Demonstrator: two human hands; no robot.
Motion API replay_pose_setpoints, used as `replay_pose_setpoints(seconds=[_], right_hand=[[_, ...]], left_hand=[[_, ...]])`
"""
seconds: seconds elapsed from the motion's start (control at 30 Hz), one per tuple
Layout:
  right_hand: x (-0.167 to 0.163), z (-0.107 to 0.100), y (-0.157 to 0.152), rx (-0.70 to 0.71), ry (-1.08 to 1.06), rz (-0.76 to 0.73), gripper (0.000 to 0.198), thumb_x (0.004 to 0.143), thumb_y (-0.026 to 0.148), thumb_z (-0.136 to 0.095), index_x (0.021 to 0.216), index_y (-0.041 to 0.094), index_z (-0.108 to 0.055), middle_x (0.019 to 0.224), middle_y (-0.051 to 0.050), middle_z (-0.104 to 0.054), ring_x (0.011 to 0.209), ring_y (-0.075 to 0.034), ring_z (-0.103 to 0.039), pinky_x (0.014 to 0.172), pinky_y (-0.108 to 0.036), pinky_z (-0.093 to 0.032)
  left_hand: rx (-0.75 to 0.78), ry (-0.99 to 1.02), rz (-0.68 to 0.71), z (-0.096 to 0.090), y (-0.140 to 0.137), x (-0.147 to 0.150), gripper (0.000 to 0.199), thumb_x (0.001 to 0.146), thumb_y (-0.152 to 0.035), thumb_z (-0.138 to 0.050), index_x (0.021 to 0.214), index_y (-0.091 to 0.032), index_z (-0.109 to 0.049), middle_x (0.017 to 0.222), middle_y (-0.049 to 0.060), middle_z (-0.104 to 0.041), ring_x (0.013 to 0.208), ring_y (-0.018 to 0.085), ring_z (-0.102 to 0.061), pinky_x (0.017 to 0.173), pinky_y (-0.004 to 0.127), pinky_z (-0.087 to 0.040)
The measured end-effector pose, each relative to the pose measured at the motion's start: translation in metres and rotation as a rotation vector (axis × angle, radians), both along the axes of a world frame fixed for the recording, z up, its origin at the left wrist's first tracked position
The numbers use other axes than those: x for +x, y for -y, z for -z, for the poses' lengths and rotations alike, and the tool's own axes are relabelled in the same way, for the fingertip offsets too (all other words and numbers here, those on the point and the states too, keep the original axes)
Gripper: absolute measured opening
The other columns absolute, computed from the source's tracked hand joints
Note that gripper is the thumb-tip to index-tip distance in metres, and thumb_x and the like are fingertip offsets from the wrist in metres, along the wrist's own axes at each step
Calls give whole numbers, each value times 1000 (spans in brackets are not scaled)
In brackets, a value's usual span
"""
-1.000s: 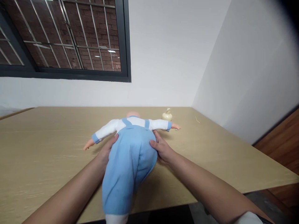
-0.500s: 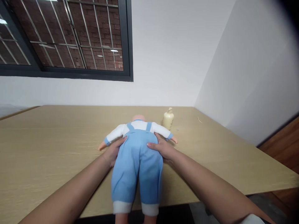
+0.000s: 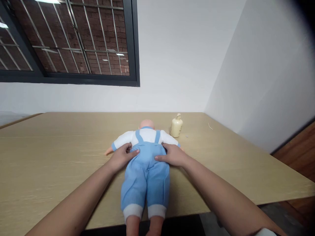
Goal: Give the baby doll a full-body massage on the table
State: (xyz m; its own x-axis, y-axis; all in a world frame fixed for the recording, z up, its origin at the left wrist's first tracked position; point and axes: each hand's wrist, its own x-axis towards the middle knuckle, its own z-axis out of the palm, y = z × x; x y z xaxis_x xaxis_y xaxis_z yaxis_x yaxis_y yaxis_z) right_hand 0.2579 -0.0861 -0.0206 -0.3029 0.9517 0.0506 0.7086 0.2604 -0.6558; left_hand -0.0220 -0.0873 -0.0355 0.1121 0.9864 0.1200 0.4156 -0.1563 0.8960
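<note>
A baby doll (image 3: 147,160) in light blue overalls and a white shirt lies face down on the table, its head toward the wall. Its bare legs reach past the table's front edge. My left hand (image 3: 123,155) grips the doll's left-hand side at the waist, thumb on its back. On the opposite side, my right hand (image 3: 172,154) holds the waist, with the thumb lying across the overalls. The fingertips under the doll's sides are partly hidden.
A cream pump bottle (image 3: 176,126) stands beyond the doll's right-hand arm. The wooden table (image 3: 61,137) meets a white wall at the back. A small pale strand (image 3: 210,126) lies farther right. A barred window (image 3: 86,39) is at upper left.
The doll has settled lower and slightly farther onto the table, with more of its head and bare legs showing. My left thumb has moved further onto its back.
</note>
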Motion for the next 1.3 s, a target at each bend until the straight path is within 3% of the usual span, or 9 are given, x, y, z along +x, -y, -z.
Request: replay_pose_setpoints(seconds=[0.17,0.27,0.4,0.5,0.73,0.87,0.97,1.13,1.3], right_hand=[[-6,-2,8,275,120,101,65,68,74,-66,107,22,-61,98,-8,-66,85,-25,-61,70,-35,-46],[-14,-1,12,525,80,78,53,78,60,-65,113,21,-58,105,-10,-63,96,-27,-59,81,-40,-48],[-27,1,19,742,29,-120,54,84,49,-63,127,19,-54,120,-13,-60,115,-29,-52,100,-46,-42],[-36,6,20,740,58,-233,49,87,46,-60,127,18,-56,118,-13,-63,111,-29,-54,101,-46,-42],[-36,4,15,596,98,-282,23,90,24,-53,109,20,-65,105,-6,-69,98,-21,-60,91,-36,-44],[-34,-8,20,501,117,-336,16,93,25,-50,92,22,-65,88,-1,-68,83,-17,-60,77,-29,-43],[-35,-9,21,465,119,-332,20,96,28,-47,85,22,-63,83,0,-66,77,-15,-59,73,-27,-42],[-39,3,22,611,66,-216,21,96,35,-47,93,20,-62,87,-4,-65,84,-19,-58,78,-32,-44],[-43,8,26,778,63,-187,28,93,38,-51,108,17,-62,102,-12,-63,97,-26,-55,87,-41,-44]], left_hand=[[384,-255,-146,-9,9,1,45,77,-48,-69,111,-19,-62,97,5,-64,88,23,-62,82,37,-50],[588,-302,-65,-19,20,9,31,84,-39,-64,110,-21,-64,101,5,-64,95,21,-60,87,35,-48],[656,-473,49,-22,29,23,35,88,-39,-60,118,-20,-63,109,8,-63,106,24,-58,95,39,-46],[620,-557,79,-15,26,29,39,88,-40,-58,121,-18,-62,112,9,-64,106,26,-58,95,41,-45],[519,-522,147,-17,22,28,25,90,-35,-53,104,-20,-69,100,5,-70,96,23,-63,86,37,-46],[416,-458,234,-26,27,31,26,93,-35,-48,81,-21,-67,78,1,-68,75,19,-61,69,31,-43],[404,-462,209,-26,29,36,26,92,-31,-48,72,-20,-61,70,1,-63,68,18,-58,64,30,-40],[624,-527,109,-16,34,40,16,90,-24,-49,88,-19,-64,83,5,-62,81,21,-57,73,34,-43],[769,-576,63,-11,36,40,28,89,-24,-51,114,-15,-62,103,12,-59,100,26,-53,89,41,-43]])
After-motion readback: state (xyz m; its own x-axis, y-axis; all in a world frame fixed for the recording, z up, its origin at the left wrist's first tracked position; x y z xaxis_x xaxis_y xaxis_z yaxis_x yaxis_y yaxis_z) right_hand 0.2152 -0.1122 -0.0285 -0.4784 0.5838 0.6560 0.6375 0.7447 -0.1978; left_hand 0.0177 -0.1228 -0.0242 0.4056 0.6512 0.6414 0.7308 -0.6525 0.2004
